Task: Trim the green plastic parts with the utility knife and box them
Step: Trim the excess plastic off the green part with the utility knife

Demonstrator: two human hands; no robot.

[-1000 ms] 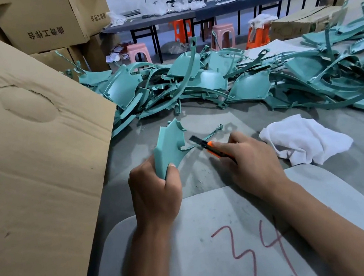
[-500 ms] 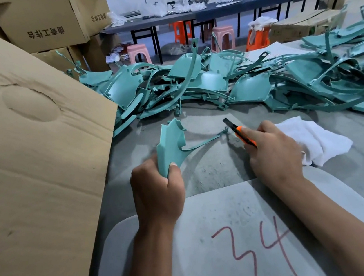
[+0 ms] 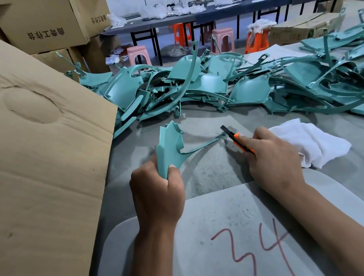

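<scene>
A tall cardboard flap walls the counter to the left of the held green part. Behind that part, a tangled pile of green parts spreads across the counter's far side. A white cloth lies crumpled to its right. The held part is matte teal, a curved panel with a jagged top and a thin arm running right. The left hand grips its lower end, fingers curled. The right hand pinches the orange utility knife, blade tip just beside the arm's end. Bare grey counter lies beneath the part.
</scene>
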